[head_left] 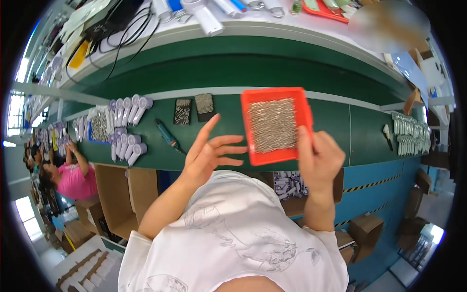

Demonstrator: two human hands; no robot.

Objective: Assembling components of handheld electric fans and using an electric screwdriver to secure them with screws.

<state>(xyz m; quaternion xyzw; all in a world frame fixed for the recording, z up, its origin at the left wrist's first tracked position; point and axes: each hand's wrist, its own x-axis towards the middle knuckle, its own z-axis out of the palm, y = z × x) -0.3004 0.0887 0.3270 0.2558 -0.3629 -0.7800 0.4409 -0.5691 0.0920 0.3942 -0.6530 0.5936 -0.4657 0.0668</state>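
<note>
Right hand point(325, 158) grips the shallow red plastic tray point(275, 158) of slim silvery pins point(273, 125) by its right wall, above the long green table point(335, 121). Left hand point(205, 155) empty, fingers spread, at the tray's left wall; contact unclear. Teal stick-shaped tool point(167, 133) lies mid-table, leftward; two black rectangular blocks point(206, 117) nearer the far edge.

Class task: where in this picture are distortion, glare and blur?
Head view: distortion bows the edge of the long white bench, with black corners; head view: the bright white window at lower left washes out; head view: a smeared oval patch hides detail at upper right; head view: the red rectangular plastic tray in the right hand looks fairly sharp.
</note>
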